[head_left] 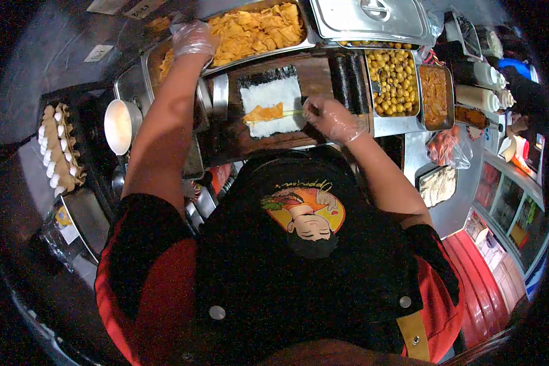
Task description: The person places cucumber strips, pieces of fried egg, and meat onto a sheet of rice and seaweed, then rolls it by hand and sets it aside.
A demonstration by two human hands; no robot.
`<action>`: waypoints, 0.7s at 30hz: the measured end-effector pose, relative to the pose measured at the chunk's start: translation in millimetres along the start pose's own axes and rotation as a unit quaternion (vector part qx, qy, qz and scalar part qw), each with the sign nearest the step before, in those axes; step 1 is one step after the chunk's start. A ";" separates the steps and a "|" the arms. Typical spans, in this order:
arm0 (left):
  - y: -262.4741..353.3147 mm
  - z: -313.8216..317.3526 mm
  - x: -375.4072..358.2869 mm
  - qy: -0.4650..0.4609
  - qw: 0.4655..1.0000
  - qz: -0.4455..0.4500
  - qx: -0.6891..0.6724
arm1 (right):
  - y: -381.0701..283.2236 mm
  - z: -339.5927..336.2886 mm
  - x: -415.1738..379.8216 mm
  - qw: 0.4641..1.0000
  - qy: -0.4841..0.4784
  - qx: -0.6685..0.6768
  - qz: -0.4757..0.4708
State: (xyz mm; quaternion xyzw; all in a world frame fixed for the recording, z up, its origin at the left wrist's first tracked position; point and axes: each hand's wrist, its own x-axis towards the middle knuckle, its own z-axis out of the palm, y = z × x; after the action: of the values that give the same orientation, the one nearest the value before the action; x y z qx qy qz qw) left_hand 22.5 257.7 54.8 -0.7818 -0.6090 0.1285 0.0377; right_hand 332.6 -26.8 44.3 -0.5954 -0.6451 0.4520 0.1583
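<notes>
A sheet of dark seaweed [265, 77] lies on the brown board, mostly covered by a layer of white rice [269, 128]. Folded orange-brown pieces, like fried fish cake [263, 113], rest across the rice. From their right end a thin pale green strip [294, 113] runs to the fingertips of my right hand [334, 119], which is gloved in clear plastic and closed on the strip's end. My left hand [194, 39], also gloved, is at the left part of a metal tray of similar orange-brown pieces [256, 30]; its fingers are blurred and partly hidden.
Right of the brown board [226, 137] stand a pan of small round brownish items [393, 82] and a pan of reddish-brown food [436, 97]. Dark seaweed sheets [348, 79] lie nearby. A white bowl [122, 127] and egg trays [61, 149] are at left, squeeze bottles [479, 97] at right.
</notes>
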 end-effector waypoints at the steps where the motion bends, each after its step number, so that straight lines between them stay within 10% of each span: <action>1: -6.6 12.7 6.8 0.000 1.000 0.000 0.000 | 0.0 1.2 -0.2 1.000 0.008 -0.005 -0.009; 21: -22.5 -34.7 -22.6 -0.107 0.992 0.049 -0.035 | -8.6 1.3 3.2 0.999 -0.019 -0.021 0.016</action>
State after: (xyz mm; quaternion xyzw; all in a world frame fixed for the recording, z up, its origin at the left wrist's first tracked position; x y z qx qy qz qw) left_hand 4.8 245.1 96.6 -0.7931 -0.5747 0.1922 -0.0614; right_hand 325.6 -23.4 49.2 -0.6002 -0.6474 0.4525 0.1262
